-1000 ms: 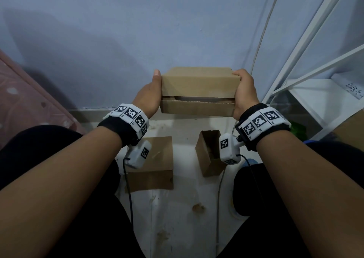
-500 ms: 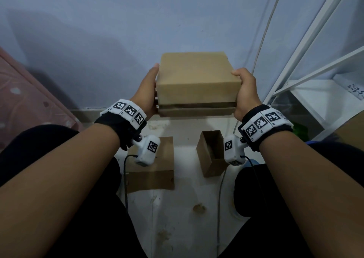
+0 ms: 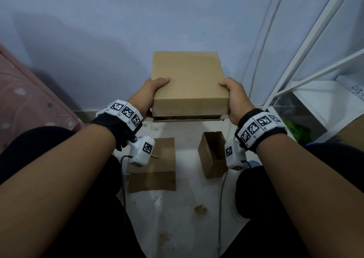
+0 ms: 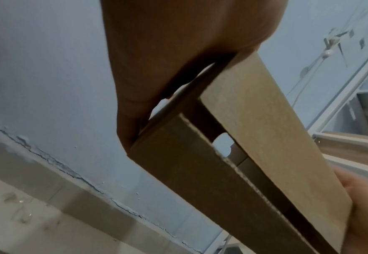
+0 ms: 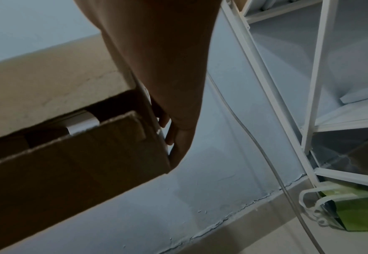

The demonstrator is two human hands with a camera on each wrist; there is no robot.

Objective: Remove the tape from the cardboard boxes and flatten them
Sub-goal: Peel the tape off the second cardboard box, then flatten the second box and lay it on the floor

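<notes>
— Change observed? 
— Cardboard box (image 3: 189,84) has tipped, its broad panel now facing up, held above the floor (image 3: 177,218). 
— Grip? 
— Left hand (image 3: 149,94) and right hand (image 3: 234,98) clasp its sides; flaps loose, flattening pending.

The cardboard box (image 3: 189,84) was held up in front of the wall (image 3: 98,31), between the left hand (image 3: 147,96) on its left side and the right hand (image 3: 236,100) on its right side. Below it on the floor (image 3: 177,218) lay a flattened box (image 3: 155,165) to the left and a small open box (image 3: 212,153) to the right, apart from each other. A shelf frame (image 3: 315,60) stood to the right, with a cable (image 3: 264,47) hanging down the wall just left of it.
</notes>
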